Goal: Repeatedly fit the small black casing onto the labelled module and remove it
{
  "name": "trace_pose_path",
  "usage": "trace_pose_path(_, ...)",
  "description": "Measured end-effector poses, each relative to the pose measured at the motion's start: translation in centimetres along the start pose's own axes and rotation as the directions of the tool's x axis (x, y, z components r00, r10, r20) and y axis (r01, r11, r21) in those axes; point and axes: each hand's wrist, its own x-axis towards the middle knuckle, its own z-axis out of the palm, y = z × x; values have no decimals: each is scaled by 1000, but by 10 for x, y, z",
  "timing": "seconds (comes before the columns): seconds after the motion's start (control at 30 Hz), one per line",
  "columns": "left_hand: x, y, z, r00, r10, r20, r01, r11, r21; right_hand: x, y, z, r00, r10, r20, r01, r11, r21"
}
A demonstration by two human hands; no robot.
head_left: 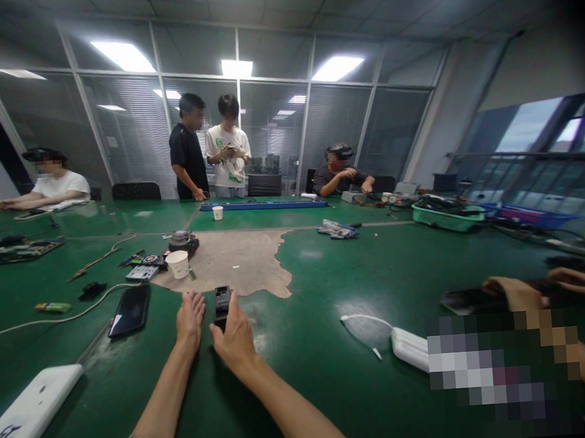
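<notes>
In the head view my right hand point(236, 336) grips a small black rectangular device point(222, 300) with slots and raised details on its upper face. Thumb and fingers are on either side of it, and its lower end is partly hidden. My left hand point(192, 317) rests on the green table just left of the device, apart from it, with fingers stretched out and nothing in them. Beyond both hands lies a torn brown sheet point(225, 264). A black phone point(130, 310) is to the left of my left hand.
Beside a paper cup point(178, 264) are electronic parts point(143, 273). A white power bank point(35, 410) lies at left, another white block with a cable point(409, 347) at right. A neighbour's hands point(515, 293) work at far right. A green basket point(447, 216) stands behind; other people are across the table.
</notes>
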Motion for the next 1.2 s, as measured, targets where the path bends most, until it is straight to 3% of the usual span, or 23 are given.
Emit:
trace_pose_path(0.17,-1,0,0,1000,5,19,-5,1000,-9,-11,13,3,999,-17,-27,18,999,43)
trace_pose_path(0.37,-1,1,1,1000,-4,1,4,1000,2,5,6,-1,996,-85,-42,87,994,65)
trace_pose_path(0.57,0,0,1,1000,5,10,-5,1000,-1,6,4,3,998,28,-48,-26,999,36)
trace_pose_path(0.97,0,0,1,1000,-2,10,2,1000,-3,-8,15,13,998,46,-41,-46,999,0)
trace_pose_path(1.2,-1,-1,1,1000,6,22,-6,1000,1,3,-1,1,996,52,-76,-46,996,76)
